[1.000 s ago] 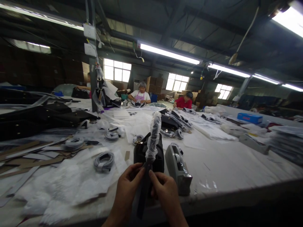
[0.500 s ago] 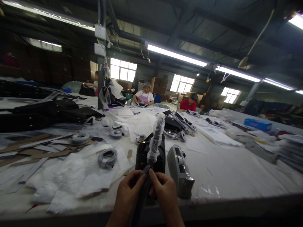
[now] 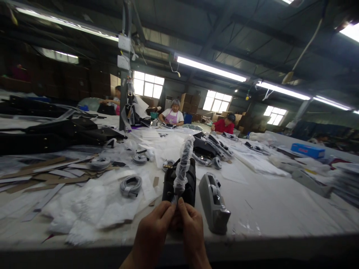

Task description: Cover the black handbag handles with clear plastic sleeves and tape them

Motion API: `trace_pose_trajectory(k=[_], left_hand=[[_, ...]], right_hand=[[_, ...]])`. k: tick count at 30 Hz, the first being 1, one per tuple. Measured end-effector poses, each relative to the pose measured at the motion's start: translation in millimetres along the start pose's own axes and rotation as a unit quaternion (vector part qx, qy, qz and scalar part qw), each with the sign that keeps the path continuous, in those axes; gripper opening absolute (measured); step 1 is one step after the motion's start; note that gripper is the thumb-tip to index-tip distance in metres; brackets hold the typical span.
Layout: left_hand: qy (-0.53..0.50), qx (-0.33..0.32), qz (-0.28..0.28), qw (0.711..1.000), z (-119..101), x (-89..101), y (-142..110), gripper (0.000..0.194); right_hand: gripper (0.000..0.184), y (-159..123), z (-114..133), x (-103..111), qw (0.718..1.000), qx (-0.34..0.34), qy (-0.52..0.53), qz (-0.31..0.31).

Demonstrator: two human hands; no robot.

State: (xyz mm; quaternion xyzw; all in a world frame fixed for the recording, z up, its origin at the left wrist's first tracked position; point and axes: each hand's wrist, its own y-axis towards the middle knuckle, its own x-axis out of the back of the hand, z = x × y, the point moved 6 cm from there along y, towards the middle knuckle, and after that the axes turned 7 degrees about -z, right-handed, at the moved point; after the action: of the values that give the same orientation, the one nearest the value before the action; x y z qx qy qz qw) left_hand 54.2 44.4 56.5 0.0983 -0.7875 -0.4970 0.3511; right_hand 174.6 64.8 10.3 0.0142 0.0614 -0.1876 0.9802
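Observation:
A black bag stands on the white table just beyond my hands. Its handle rises upright, wrapped in crinkled clear film. My left hand and my right hand meet at the handle's lower end, thumbs and fingers pinched together on it. Right of the bag sits a grey tape dispenser, close to my right hand.
Coiled grey straps and white foam sheets lie left, with cardboard strips and black bags beyond. More wrapped bags lie mid-table. Two people sit at the far end. A blue box is right.
The dark strap hanging below my hands has gone out of sight and my fingers have closed tighter at the handle's base. The view has drifted slightly, shifting everything a little right.

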Motion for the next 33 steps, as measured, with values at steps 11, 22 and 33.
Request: trace_pose_trajectory(k=[11, 22, 33], left_hand=[[-0.222, 0.16, 0.051, 0.96, -1.3, 11.6, -28.0, 0.027], [-0.471, 0.507, 0.108, 0.714, 24.2, -24.9, -31.5, 0.041], [-0.372, 0.555, -0.01, 0.744, 35.3, -27.1, -40.7, 0.041]], right_hand=[[0.05, -3.0, 14.4, 6.6, 0.996, 0.029, -0.081, 0.012], [0.049, -6.2, 22.3, 4.5, 0.979, 0.114, -0.17, 0.019], [0.046, 25.9, 61.0, 151.8, 0.894, 0.166, -0.319, -0.268]])
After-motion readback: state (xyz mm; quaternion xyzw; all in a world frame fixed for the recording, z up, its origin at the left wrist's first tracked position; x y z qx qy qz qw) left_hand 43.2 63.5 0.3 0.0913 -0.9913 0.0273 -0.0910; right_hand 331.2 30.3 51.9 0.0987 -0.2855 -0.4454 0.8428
